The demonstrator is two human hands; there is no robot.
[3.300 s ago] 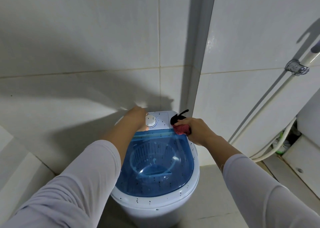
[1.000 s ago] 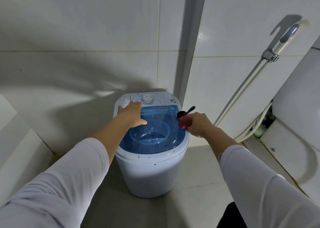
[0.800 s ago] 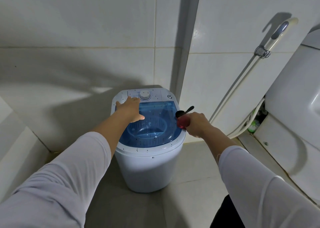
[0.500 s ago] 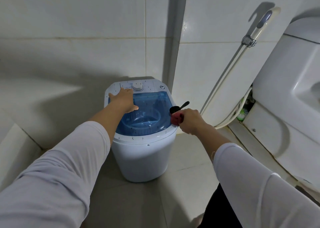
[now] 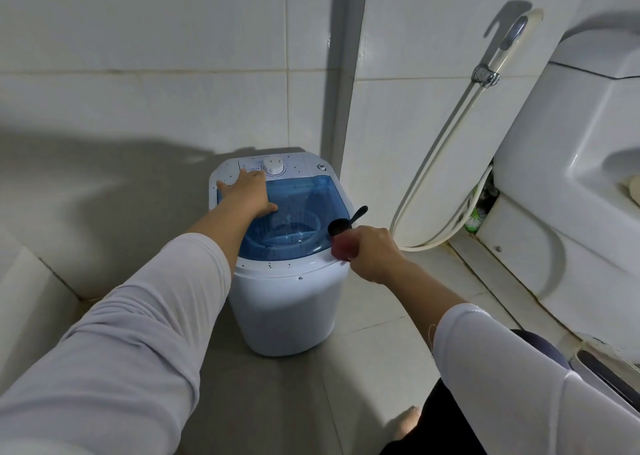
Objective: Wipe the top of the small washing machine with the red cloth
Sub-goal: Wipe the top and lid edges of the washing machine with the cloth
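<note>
The small white washing machine (image 5: 287,302) stands on the floor in the wall corner, with a blue see-through lid (image 5: 304,205) and a white dial (image 5: 273,167) at the back. My left hand (image 5: 247,193) lies flat, fingers spread, on the lid's back left part. My right hand (image 5: 372,255) grips the bunched red cloth (image 5: 344,248) and presses it on the machine's front right rim. A small black scoop (image 5: 341,225) sticks up just behind the cloth; whether my right hand also holds it I cannot tell.
Tiled walls close in behind and to the left. A white toilet (image 5: 568,191) stands at the right, with a bidet sprayer and hose (image 5: 446,149) on the wall between it and the machine. My bare foot (image 5: 407,423) shows on the tile floor below.
The camera has drawn back and turned right, so the machine looks smaller and the toilet has come into view. My right hand with the cloth has slid along the right rim toward the front.
</note>
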